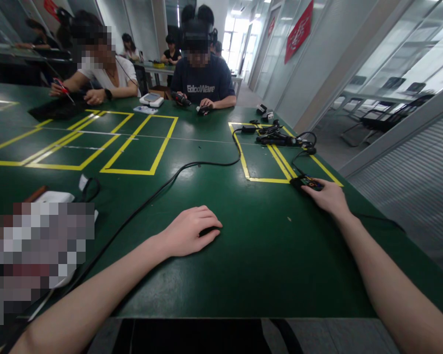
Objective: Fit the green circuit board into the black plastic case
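Observation:
My left hand [190, 230] rests on the green table [243, 255] near its front middle, fingers curled over a small dark object [209, 231] that is mostly hidden. My right hand [328, 196] reaches out to the right and touches a small black device [310, 183] with coloured marks, lying at the corner of a yellow tape rectangle [266, 180]. The fingers lie on the device and are partly spread. A thin black cord runs from the device toward a pile of black tools [276, 138].
A long black cable [162, 189] crosses the table from front left to a black adapter [248, 129]. White items [55, 197] lie at the left. Two people sit at the far side handling tools. Glass walls run along the right.

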`<act>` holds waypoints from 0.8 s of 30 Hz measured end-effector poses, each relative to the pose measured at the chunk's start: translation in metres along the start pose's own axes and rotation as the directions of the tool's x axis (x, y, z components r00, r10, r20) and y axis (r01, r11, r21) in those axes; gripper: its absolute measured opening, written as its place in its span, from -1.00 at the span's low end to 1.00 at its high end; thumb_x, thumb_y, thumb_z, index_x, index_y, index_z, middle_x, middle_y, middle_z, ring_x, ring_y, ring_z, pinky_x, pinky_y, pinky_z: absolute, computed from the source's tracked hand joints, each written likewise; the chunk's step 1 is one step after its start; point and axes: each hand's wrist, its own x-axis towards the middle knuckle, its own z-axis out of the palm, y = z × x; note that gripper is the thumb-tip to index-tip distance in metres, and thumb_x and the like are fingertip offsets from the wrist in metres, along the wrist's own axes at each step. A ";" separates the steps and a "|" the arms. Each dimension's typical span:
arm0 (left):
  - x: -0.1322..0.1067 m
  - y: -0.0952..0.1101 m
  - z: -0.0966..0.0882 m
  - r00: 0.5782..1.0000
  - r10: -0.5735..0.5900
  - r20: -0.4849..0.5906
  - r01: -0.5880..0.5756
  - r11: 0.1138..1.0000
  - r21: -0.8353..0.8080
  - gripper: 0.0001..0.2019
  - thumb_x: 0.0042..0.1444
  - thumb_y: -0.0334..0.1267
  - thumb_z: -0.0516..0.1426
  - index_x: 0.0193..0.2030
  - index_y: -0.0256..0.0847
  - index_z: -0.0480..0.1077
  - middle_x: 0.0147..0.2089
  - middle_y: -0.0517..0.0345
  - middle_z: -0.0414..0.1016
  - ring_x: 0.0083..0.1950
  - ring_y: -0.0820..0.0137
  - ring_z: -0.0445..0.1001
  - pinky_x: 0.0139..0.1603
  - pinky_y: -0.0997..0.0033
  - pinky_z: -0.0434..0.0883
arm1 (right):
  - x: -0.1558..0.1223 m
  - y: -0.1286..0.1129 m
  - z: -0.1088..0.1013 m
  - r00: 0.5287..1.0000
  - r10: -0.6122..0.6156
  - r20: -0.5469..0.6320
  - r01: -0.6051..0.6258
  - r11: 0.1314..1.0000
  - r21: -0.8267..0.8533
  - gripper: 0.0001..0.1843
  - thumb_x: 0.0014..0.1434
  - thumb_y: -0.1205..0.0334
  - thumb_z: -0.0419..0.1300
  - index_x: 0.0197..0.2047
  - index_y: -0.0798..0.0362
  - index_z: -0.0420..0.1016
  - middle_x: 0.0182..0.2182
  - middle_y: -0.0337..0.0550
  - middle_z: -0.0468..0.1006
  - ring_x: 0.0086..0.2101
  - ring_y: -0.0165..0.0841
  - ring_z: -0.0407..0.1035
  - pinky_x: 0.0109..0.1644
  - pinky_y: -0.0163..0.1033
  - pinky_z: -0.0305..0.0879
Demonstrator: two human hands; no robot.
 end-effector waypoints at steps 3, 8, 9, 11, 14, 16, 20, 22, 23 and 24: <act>0.000 -0.001 0.000 1.000 0.001 -0.002 -0.001 1.000 -0.002 -0.81 0.40 -0.28 0.12 -0.04 -0.22 0.58 -0.07 0.03 0.67 -0.04 0.29 0.59 0.04 0.28 0.53 | -0.014 -0.031 0.011 0.992 -0.087 0.092 0.084 0.996 0.035 -0.50 0.13 0.03 0.30 0.08 0.12 0.64 -0.14 0.09 0.70 -0.13 0.00 0.59 -0.06 0.03 0.52; 0.001 -0.001 0.000 0.999 -0.008 -0.034 0.008 1.000 0.011 -0.81 0.39 -0.30 0.13 0.02 -0.24 0.55 -0.05 0.01 0.66 -0.02 0.26 0.59 0.07 0.22 0.53 | -0.061 -0.093 0.019 0.861 -0.476 0.177 0.408 0.856 0.318 -0.55 0.19 0.09 0.30 0.12 0.06 0.61 0.02 0.06 0.68 -0.01 -0.01 0.58 0.12 0.06 0.50; 0.001 -0.001 0.000 0.998 -0.012 -0.058 0.013 1.000 0.014 -0.80 0.39 -0.30 0.13 0.04 -0.23 0.54 -0.02 0.00 0.65 0.00 0.24 0.58 0.08 0.20 0.52 | -0.073 -0.105 0.018 0.811 -0.555 0.186 0.462 0.802 0.379 -0.55 0.21 0.12 0.30 0.14 0.06 0.60 0.03 0.05 0.67 0.00 -0.04 0.58 0.11 0.04 0.51; 0.000 0.000 0.000 0.992 -0.015 -0.123 0.018 1.000 0.018 -0.77 0.37 -0.29 0.14 0.10 -0.21 0.51 0.07 -0.03 0.61 0.08 0.21 0.55 0.13 0.15 0.51 | -0.099 -0.126 0.014 0.680 -0.705 0.202 0.553 0.674 0.490 -0.57 0.25 0.16 0.28 0.17 0.04 0.56 -0.03 0.01 0.68 -0.06 -0.11 0.59 0.04 -0.05 0.53; 0.000 0.001 -0.002 0.984 0.003 -0.177 -0.001 1.000 0.009 -0.72 0.30 -0.21 0.22 0.12 -0.17 0.49 0.10 -0.06 0.58 0.10 0.18 0.53 0.13 0.11 0.49 | -0.131 -0.150 0.005 0.443 -0.871 0.213 0.623 0.470 0.626 -0.59 0.29 0.20 0.29 0.19 0.03 0.52 -0.06 -0.03 0.66 -0.11 -0.21 0.58 -0.05 -0.16 0.50; -0.001 0.001 -0.003 0.991 0.010 -0.134 -0.012 1.000 -0.017 -0.70 0.23 -0.14 0.28 0.06 -0.18 0.49 0.01 -0.02 0.59 0.02 0.21 0.55 0.05 0.18 0.50 | -0.145 -0.159 0.002 0.350 -0.911 0.217 0.638 0.402 0.657 -0.64 0.29 0.22 0.30 0.14 0.03 0.52 -0.13 -0.06 0.65 -0.17 -0.26 0.57 -0.13 -0.23 0.47; -0.002 0.002 -0.003 0.999 -0.038 -0.034 0.038 0.999 -0.021 -0.64 0.16 -0.09 0.33 0.03 -0.18 0.47 -0.09 0.07 0.58 -0.08 0.26 0.57 -0.05 0.29 0.47 | -0.156 -0.160 0.001 0.351 -0.916 0.194 0.631 0.385 0.673 -0.63 0.27 0.25 0.31 0.13 0.03 0.50 -0.12 -0.07 0.64 -0.16 -0.26 0.56 -0.11 -0.23 0.47; -0.002 0.002 -0.002 0.998 -0.059 -0.020 0.059 0.998 0.012 -0.63 0.16 -0.11 0.33 0.06 -0.18 0.45 -0.08 0.07 0.59 -0.07 0.25 0.58 -0.02 0.27 0.46 | -0.156 -0.159 0.002 0.381 -0.909 0.172 0.632 0.391 0.669 -0.62 0.26 0.26 0.31 0.15 0.02 0.49 -0.11 -0.08 0.64 -0.16 -0.27 0.57 -0.12 -0.24 0.47; -0.002 0.002 -0.002 0.998 -0.064 -0.014 0.065 0.997 0.030 -0.62 0.17 -0.12 0.33 0.08 -0.18 0.44 -0.07 0.06 0.60 -0.06 0.23 0.58 0.00 0.25 0.46 | -0.156 -0.158 0.002 0.393 -0.907 0.152 0.639 0.388 0.664 -0.62 0.26 0.26 0.30 0.14 0.01 0.48 -0.12 -0.08 0.65 -0.17 -0.27 0.57 -0.14 -0.24 0.47; -0.001 0.002 -0.001 0.998 -0.068 -0.010 0.068 0.997 0.048 -0.59 0.17 -0.13 0.33 0.11 -0.18 0.43 -0.05 0.05 0.61 -0.04 0.21 0.58 0.02 0.22 0.46 | -0.156 -0.158 0.002 0.401 -0.908 0.124 0.650 0.377 0.660 -0.63 0.27 0.25 0.29 0.14 0.01 0.48 -0.14 -0.09 0.65 -0.19 -0.28 0.57 -0.15 -0.24 0.48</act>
